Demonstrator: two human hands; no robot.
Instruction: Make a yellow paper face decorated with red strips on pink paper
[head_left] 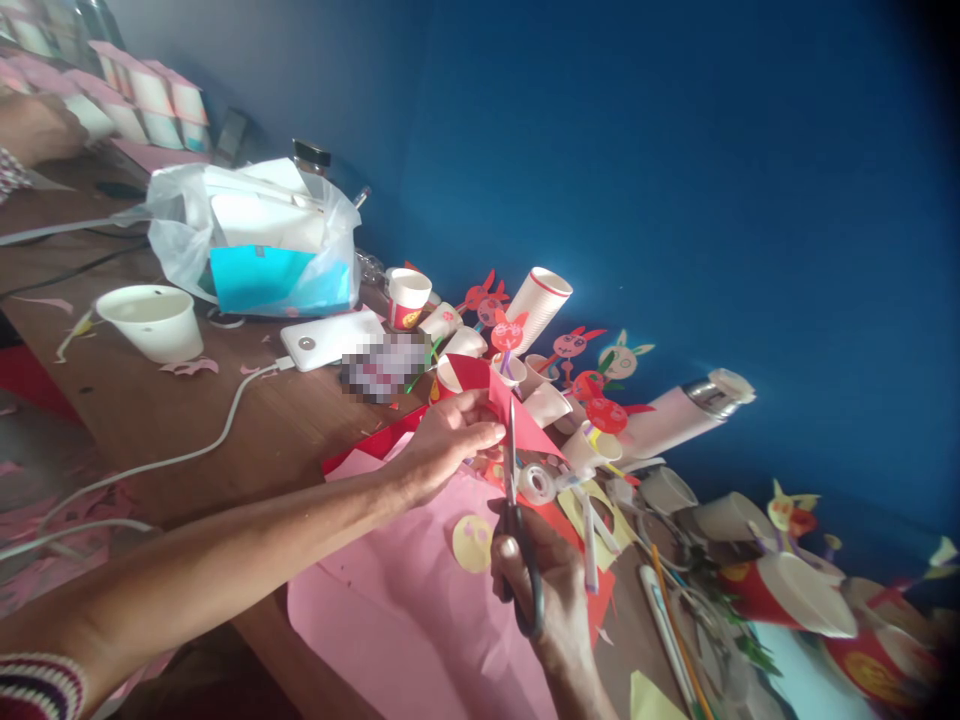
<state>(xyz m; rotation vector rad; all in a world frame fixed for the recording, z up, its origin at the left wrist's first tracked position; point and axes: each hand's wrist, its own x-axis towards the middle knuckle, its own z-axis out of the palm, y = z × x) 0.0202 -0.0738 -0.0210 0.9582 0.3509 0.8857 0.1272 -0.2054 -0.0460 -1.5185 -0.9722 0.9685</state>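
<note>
In the middle of the head view, my left hand (457, 440) pinches a piece of red paper (529, 428) between thumb and fingers. My right hand (551, 570) grips a pair of scissors (513, 485) by its black handles. The blades point away from me and lie against the red paper, close to my left thumb. Whether the blades are parted is hard to make out. Below both hands a large pink paper sheet (405, 610) drapes over the table's front, with a round yellow paper face (472, 543) on it. A tape roll (537, 484) lies just beyond the scissors.
Paper cups with red rabbit faces (508, 335) stand behind my hands, along the blue wall (637, 180). At left are a white cup (150, 322), a white power bank (330, 338) with a cable and a stuffed plastic bag (255, 235). Another person's hand (37, 130) holds a cup.
</note>
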